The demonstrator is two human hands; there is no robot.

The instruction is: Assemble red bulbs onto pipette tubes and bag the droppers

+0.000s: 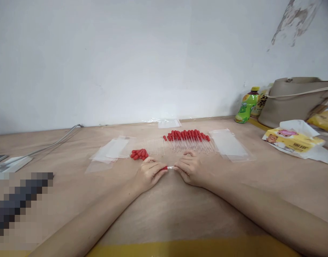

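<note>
Near the middle of the table, my left hand [151,173] pinches a red rubber dropper bulb [165,167]. A clear dropper tube [170,167] runs from the bulb to my right hand [190,170], whose fingers are closed on it. How far the tube sits inside the bulb is hidden by my fingers. Just beyond my left hand lies a small pile of loose red bulbs [139,154]. Several bare clear tubes [154,145] lie in a row behind it. Past my right hand, many droppers with red bulbs [189,137] lie side by side, bulbs toward the wall.
Clear plastic bags [113,148] lie at left, with more bags [229,144] at right and a white packet [169,123] by the wall. A green bottle [247,105], a beige handbag [292,100] and a tissue pack [294,139] stand right. A grey cable [56,138] crosses the left side.
</note>
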